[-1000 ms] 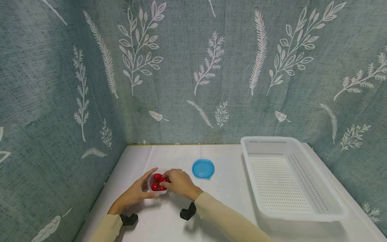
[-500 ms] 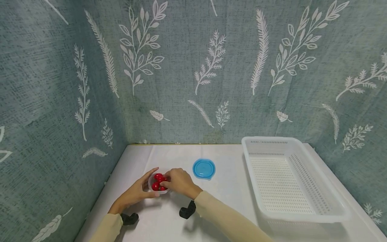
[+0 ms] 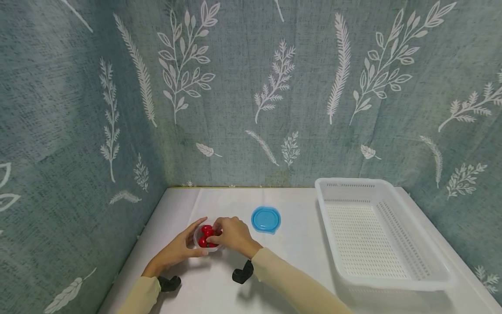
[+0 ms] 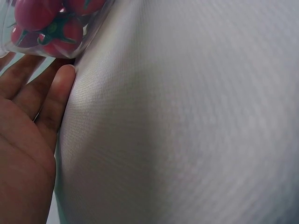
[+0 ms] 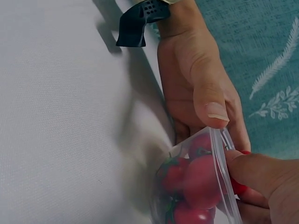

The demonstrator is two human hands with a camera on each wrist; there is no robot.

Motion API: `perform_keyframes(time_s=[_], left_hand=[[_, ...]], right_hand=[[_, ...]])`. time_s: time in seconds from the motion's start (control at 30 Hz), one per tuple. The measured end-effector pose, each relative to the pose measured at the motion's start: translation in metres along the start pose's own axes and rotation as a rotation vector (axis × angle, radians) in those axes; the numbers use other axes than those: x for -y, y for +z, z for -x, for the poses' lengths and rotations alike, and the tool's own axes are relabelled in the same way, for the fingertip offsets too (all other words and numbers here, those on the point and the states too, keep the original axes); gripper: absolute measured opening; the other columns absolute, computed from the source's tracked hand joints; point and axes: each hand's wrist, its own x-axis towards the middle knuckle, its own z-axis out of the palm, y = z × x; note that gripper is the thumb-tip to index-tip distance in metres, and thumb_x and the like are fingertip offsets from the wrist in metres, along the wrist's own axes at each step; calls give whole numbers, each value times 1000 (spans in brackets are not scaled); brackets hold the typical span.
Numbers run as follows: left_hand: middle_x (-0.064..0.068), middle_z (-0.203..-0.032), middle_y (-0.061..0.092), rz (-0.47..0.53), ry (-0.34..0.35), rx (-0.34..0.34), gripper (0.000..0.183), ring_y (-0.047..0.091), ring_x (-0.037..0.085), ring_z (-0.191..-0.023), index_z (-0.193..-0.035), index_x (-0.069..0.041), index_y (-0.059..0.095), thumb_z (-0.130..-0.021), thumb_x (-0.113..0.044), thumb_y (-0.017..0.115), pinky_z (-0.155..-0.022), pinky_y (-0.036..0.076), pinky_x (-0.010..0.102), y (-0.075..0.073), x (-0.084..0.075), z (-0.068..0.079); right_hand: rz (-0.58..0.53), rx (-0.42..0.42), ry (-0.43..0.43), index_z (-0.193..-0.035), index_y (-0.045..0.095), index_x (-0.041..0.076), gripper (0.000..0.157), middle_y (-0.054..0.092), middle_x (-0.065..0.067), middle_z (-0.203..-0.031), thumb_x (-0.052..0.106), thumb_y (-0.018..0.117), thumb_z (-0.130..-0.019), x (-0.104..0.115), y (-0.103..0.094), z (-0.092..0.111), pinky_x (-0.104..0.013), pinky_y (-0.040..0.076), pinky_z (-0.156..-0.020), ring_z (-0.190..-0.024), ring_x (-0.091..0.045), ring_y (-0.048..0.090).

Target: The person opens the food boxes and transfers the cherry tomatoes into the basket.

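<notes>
White table [image 3: 294, 257]: half-open left hand [image 3: 178, 248] cups a tub [image 5: 225, 184], best held steady while the half-closed right hand [image 3: 236, 235] pinches a tomato [image 5: 238, 187].

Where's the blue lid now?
In the head view, the blue lid lies on the white table, right of the tomato container and the right hand, left of the white basket.

Tomatoes [image 3: 206, 233] lie in a tub [image 3: 212, 250] on the table [image 3: 290, 261]. Right of the tub lies a lid [image 3: 266, 220], and farther right a basket [image 3: 364, 240].
</notes>
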Motion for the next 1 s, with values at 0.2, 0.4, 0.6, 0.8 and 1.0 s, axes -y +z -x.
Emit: perform_keyframes(time_s=[0.2, 0.4, 0.6, 0.8, 1.0], left_hand=[[19, -168, 20, 5, 5, 6, 101, 28, 43, -150, -165, -20, 20, -87, -23, 85, -115, 28, 64, 1, -2, -1], [21, -166, 25, 6, 10, 4, 102, 33, 42, -149, -165, -21, 21, -87, -22, 85, -114, 32, 60, 2, -3, -3], [20, -168, 21, -7, -6, -8, 102, 27, 44, -151, -165, -20, 21, -86, -23, 86, -115, 27, 63, 3, -2, -2], [20, -167, 24, -29, -30, -30, 104, 29, 43, -150, -165, -21, 22, -85, -27, 87, -115, 29, 62, 3, -1, -2], [19, -167, 23, -21, -28, -24, 105, 29, 41, -151, -166, -20, 20, -85, -26, 87, -116, 29, 60, 2, -1, -1]], right_hand=[[-20, -4, -9, -110, 76, 16, 34, 76, 8, -91, 38, 85, -86, -2, 0, 0, -19, 47, -59, -76, -4, 64], [18, -25, -26, -106, 79, 17, 31, 75, 9, -89, 39, 85, -86, -4, 0, -1, -19, 46, -58, -74, -3, 62], [10, -42, -21, -98, 77, 16, 27, 73, 9, -84, 37, 86, -85, -4, 0, 0, -19, 45, -56, -70, -1, 59], [-19, -36, -49, -105, 77, 15, 26, 74, 9, -90, 34, 83, -87, -4, -3, 1, -17, 45, -56, -69, 1, 56], [-15, -34, -83, -108, 79, 14, 27, 73, 10, -90, 33, 82, -89, -2, -15, 3, -18, 44, -58, -76, -4, 61]])
